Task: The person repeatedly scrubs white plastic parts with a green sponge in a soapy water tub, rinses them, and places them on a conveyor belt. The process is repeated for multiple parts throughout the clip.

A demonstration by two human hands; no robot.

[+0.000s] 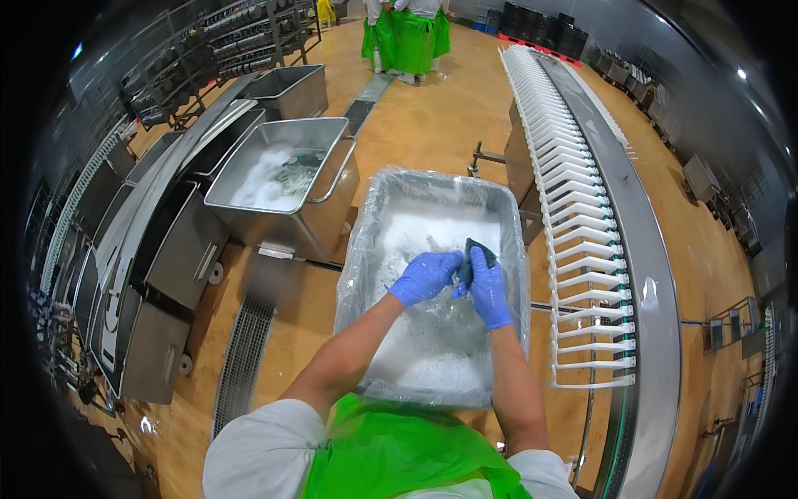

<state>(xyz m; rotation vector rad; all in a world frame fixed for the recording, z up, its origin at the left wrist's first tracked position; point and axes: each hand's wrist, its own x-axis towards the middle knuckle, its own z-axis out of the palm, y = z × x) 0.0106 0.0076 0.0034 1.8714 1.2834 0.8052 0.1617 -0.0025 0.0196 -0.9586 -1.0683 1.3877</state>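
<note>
Both of my hands wear blue gloves and meet above a large grey tub [514, 237] lined with clear plastic. White suds [436, 362] and cloudy water fill it. My right hand [490, 293] is closed round a dark green scouring pad [475, 256], which sticks up past the fingers. Just beside it, my left hand [424, 277] has its fingers curled in toward the pad. Whatever those left fingers grip, if anything, is hidden or too small to name.
A steel bin [274, 218] of foamy water stands left of the tub, with more steel bins [179, 241] beyond. On the right runs a conveyor [640, 274] with white slats [582, 224]. Floor drain grating [241, 358] lies at left. People in green aprons [407, 37] stand far ahead.
</note>
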